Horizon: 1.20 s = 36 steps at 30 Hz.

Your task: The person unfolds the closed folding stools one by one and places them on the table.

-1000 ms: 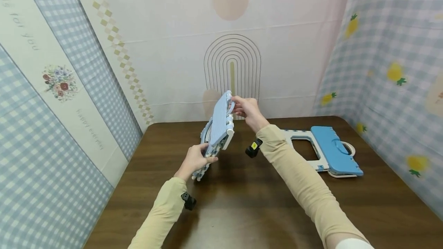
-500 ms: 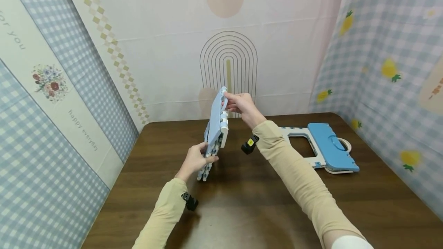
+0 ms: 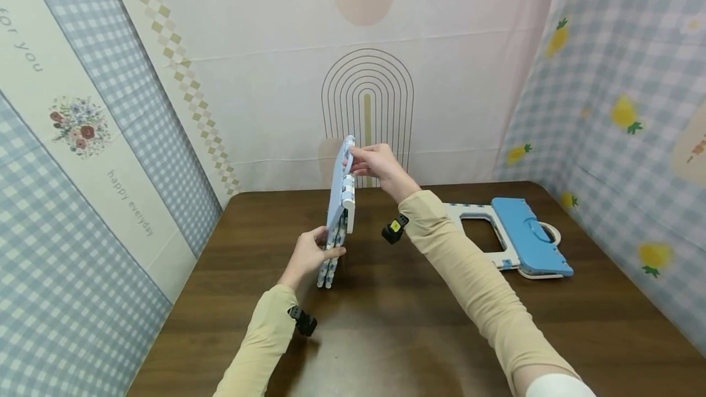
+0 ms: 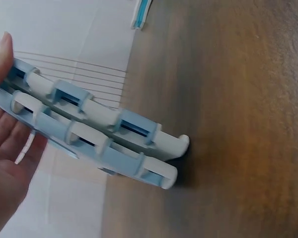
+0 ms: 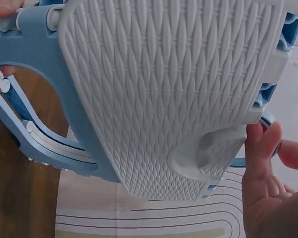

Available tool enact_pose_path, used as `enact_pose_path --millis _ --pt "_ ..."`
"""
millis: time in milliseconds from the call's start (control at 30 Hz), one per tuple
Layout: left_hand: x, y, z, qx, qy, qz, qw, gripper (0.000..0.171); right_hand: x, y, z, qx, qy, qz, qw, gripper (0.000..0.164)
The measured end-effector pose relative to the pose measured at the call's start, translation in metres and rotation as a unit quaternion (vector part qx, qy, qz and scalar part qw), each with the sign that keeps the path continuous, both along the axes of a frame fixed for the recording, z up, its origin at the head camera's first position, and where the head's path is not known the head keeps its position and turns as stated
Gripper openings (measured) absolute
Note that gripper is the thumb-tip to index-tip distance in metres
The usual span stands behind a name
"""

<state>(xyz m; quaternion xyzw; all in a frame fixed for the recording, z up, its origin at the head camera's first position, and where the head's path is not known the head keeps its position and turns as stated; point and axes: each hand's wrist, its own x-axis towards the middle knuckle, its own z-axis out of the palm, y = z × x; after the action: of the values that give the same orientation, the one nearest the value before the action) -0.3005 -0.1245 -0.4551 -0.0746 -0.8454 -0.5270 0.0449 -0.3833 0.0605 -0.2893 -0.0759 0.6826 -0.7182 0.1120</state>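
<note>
A light blue and white folding step stool (image 3: 337, 195) stands on edge, partly folded, between my hands. My left hand (image 3: 306, 256) grips its lower near part, thumb on one side and fingers on the other. At the upper end my right hand (image 3: 382, 167) pinches the blue carry handle (image 3: 347, 161). A white woven-textured panel (image 5: 164, 89) and a blue leg frame beside it fill the right wrist view. Hinged edges (image 4: 89, 114) lie side by side in the left wrist view. I cannot tell whether the lower end touches the table.
A second folding stool, brighter blue and white (image 3: 532, 234), lies flat on the brown wooden table (image 3: 408, 323) at the right, with its white handle (image 3: 553, 233) outward. A patterned cloth (image 3: 265, 109) hangs behind the table, with checked cloths at both sides.
The stool has turned more edge-on and its lower halves have come closer together. My right hand has moved slightly left with the handle; my left hand keeps its grip nearly in place.
</note>
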Motion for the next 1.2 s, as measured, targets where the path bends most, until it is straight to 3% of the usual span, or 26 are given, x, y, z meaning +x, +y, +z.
enact_pose_path --millis 267,467,700,1033,1200 --pt "0.005 -0.003 -0.016 0.051 -0.008 0.003 0.9987 0.045 -0.002 -0.011 -0.016 -0.004 0.012 0.004 1.0 0.038" --pt "0.006 -0.011 -0.021 0.079 0.009 0.021 0.9966 0.043 -0.001 -0.025 -0.013 0.004 0.029 0.003 1.0 0.039" --pt "0.006 -0.015 -0.027 0.086 0.029 0.042 0.995 0.041 -0.001 -0.039 -0.01 0.002 0.015 -0.002 1.0 0.032" --pt "0.003 -0.014 -0.024 0.111 0.032 0.05 0.992 0.038 -0.006 -0.054 -0.002 0.006 0.023 0.009 1.0 0.033" --pt "0.012 -0.01 -0.008 0.112 0.033 0.05 0.9919 0.033 -0.011 -0.058 -0.002 0.014 0.027 0.022 0.999 0.034"
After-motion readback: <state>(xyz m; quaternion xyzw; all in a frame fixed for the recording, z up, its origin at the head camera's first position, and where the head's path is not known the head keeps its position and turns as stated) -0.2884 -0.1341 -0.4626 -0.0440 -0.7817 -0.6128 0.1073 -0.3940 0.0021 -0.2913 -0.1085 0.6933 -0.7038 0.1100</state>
